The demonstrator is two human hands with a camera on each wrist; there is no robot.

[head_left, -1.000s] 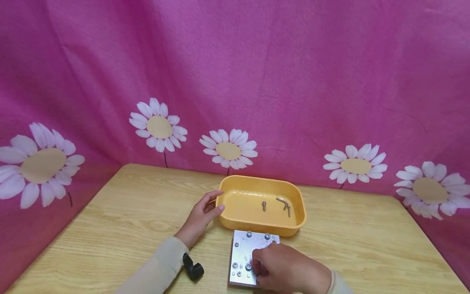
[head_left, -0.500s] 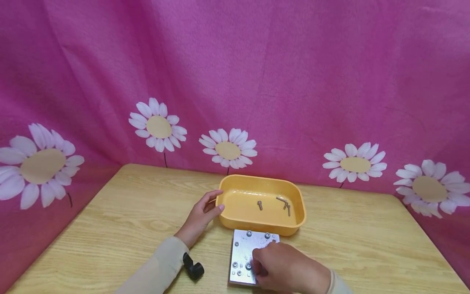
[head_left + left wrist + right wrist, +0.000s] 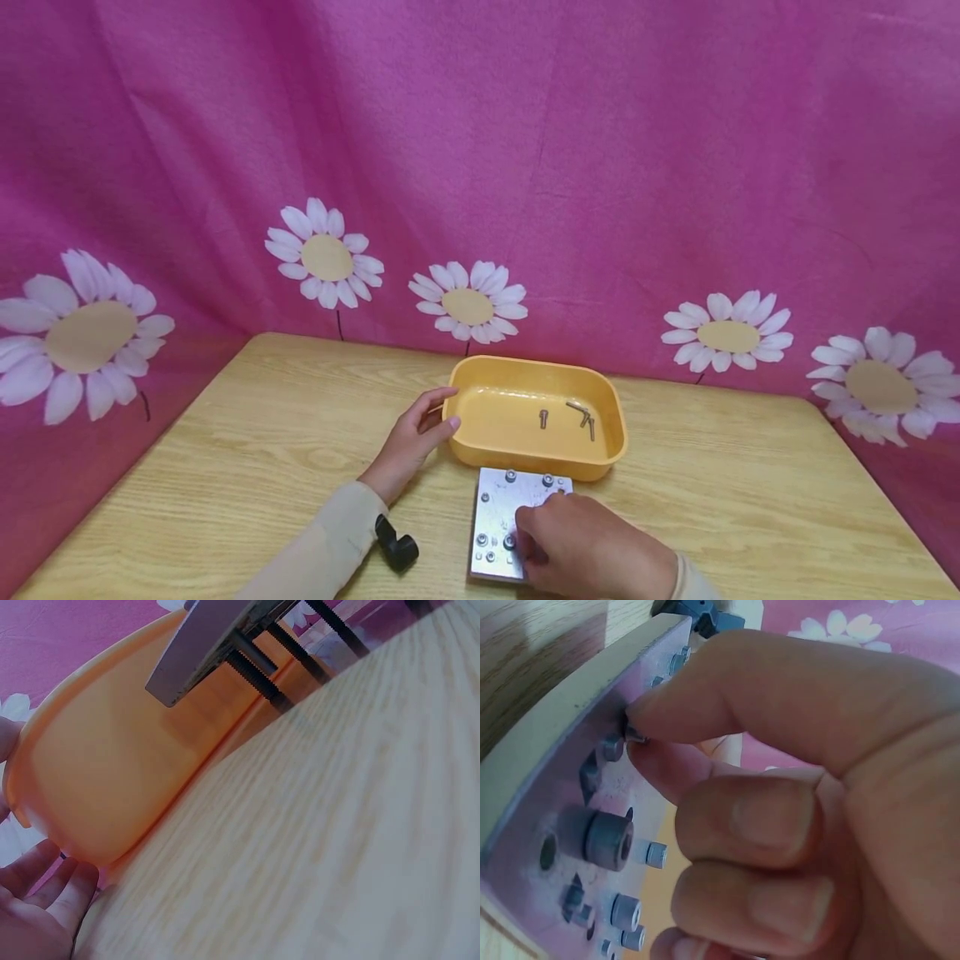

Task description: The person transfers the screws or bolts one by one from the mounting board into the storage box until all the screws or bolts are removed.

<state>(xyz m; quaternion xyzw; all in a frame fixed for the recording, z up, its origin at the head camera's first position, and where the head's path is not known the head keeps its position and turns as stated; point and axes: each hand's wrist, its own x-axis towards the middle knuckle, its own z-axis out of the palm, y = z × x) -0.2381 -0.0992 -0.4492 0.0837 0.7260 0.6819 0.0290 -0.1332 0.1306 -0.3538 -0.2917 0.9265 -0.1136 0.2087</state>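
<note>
My left hand (image 3: 408,442) holds the left end of a yellow plastic tray (image 3: 502,458), thumb and fingers at its rim. In front of the tray lies a square metal plate (image 3: 493,518) with several socket head screws standing in it. Over the plate's right side my right hand (image 3: 596,546) is bent down. In the right wrist view its thumb and index finger pinch a small screw (image 3: 635,736) at the plate's surface; most of that screw is hidden by the fingertips. Threaded shanks (image 3: 256,675) stick out below the plate in the left wrist view.
One loose screw (image 3: 543,419) lies in the middle of the tray, and several more screws (image 3: 584,416) lie at its right end. A black angled piece (image 3: 397,546) sits by the left sleeve. Behind the wooden table (image 3: 300,400) hangs a pink cloth (image 3: 585,167) with daisies.
In the tray the loose middle screw rolled a little left and then back to the right. Both hands and the plate stay practically in place.
</note>
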